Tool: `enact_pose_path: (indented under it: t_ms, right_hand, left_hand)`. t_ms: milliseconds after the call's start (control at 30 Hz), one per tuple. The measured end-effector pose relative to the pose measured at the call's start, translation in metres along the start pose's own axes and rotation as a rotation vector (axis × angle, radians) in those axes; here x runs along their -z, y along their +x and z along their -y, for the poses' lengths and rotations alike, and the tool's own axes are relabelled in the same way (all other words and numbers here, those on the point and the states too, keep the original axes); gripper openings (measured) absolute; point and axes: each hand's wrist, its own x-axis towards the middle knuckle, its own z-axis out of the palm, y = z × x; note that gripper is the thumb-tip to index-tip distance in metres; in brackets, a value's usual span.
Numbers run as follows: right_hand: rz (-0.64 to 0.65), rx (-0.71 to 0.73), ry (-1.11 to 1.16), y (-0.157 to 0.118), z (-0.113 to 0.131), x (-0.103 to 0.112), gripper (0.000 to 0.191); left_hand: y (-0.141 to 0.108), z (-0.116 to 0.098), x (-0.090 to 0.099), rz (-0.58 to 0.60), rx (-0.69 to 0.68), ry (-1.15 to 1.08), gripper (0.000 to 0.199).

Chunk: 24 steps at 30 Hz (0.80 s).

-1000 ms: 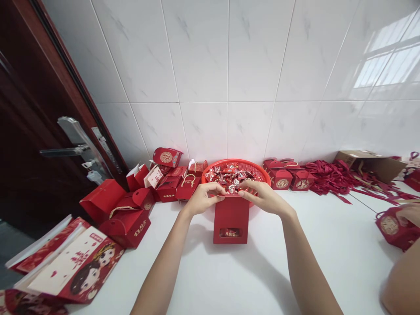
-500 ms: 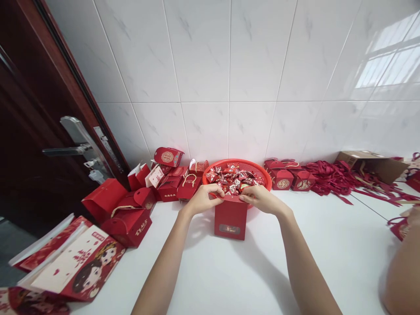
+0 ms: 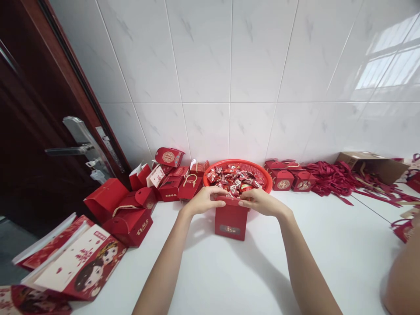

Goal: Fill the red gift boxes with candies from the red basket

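A red paper box (image 3: 231,222) with a small window low on its front stands upright on the white table. My left hand (image 3: 205,200) pinches the box's top edge at its left side. At the right side of that edge, the thumb and fingers of my right hand (image 3: 261,201) close on it too. Right behind the box is a round red plastic basket (image 3: 268,179) with many wrapped candies (image 3: 233,178). The inside of the box is hidden from view.
Red gift boxes (image 3: 129,223) and printed bags (image 3: 82,262) line the left side, beside a dark door (image 3: 29,109). Behind right are small boxes (image 3: 282,180), dark red ribbons (image 3: 331,177) and a cardboard carton (image 3: 390,168). Another person's arm (image 3: 403,275) shows at the right edge.
The top edge of the box has folded over between my hands, and my thumbs now lie across its front. The other person's arm has shifted slightly.
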Motion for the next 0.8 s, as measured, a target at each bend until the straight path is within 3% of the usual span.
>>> enact_pose_path:
  t_ms: [300, 467, 567, 633, 733, 800]
  right_hand:
    - [-0.026, 0.047, 0.034, 0.004, -0.003, -0.002, 0.04]
    - [-0.081, 0.107, 0.267, 0.004, -0.016, -0.012, 0.043]
    - [-0.161, 0.111, 0.348, -0.011, -0.025, -0.006, 0.049]
    - [-0.219, 0.069, 0.359, -0.031, -0.031, 0.01, 0.047]
    - [-0.446, -0.036, 0.361, -0.071, -0.046, 0.043, 0.04]
    - [-0.712, -0.127, 0.353, -0.094, -0.06, 0.062, 0.038]
  left_hand:
    - [0.001, 0.005, -0.003, 0.007, -0.033, 0.019, 0.029]
    - [0.002, 0.005, -0.003, 0.035, -0.05, -0.006, 0.028]
    - [0.004, 0.0, -0.007, 0.082, -0.093, -0.041, 0.032]
    - [0.007, -0.002, -0.011, 0.019, -0.137, -0.061, 0.034]
    - [0.013, 0.005, -0.018, -0.186, -0.155, -0.03, 0.033]
    - [0.017, 0.014, -0.023, -0.221, -0.13, 0.017, 0.034]
